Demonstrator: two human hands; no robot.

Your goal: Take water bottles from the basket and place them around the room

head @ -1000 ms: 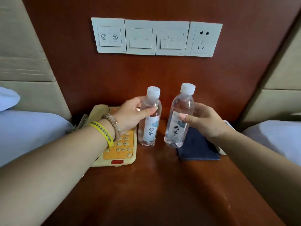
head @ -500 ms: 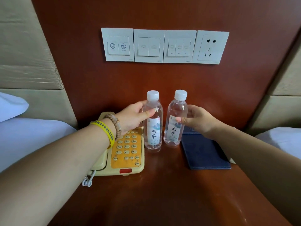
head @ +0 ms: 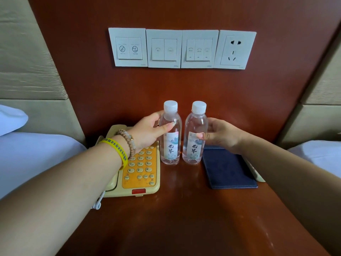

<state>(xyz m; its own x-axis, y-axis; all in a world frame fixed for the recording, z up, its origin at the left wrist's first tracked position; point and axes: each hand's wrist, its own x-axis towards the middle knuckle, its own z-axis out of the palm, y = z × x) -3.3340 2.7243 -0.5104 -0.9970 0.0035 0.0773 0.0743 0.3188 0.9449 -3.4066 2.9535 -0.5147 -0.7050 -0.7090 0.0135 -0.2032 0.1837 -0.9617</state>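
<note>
— Where have the waters ended up?

— On the bench [head: 184, 218], far side, close to the wooden wall panel [head: 92, 89]. The left bottle [head: 170, 145] and the right bottle [head: 192, 150] stand just beside each other with a narrow gap between them.

— Lying down?

— No, both stand with their long axes vertical, bases on the wood and white caps pointing up. The right one leans a touch to the right at the top. Both labels face the near edge.

— And the hands?

— The left hand [head: 147, 132] grasps the left bottle at its shoulder, thumb across the front, fingers round the back. The right hand [head: 219, 134] grasps the right bottle at the top of its label, thumb in front, fingers curled behind.

— What's beside them?

— A cream telephone [head: 140, 172] with an orange keypad, just left of the left bottle, partly under that wrist, which wears a yellow wristband [head: 118, 150] and a bead bracelet [head: 129, 141]. A navy folder [head: 227, 169] lies flat just right of the right bottle, under the right hand.

— Further out?

— Three switch plates [head: 164, 48] and a socket [head: 235, 49] in a row on the panel above. White bedding [head: 36, 154] at the left, and more of it at the far right edge.
</note>
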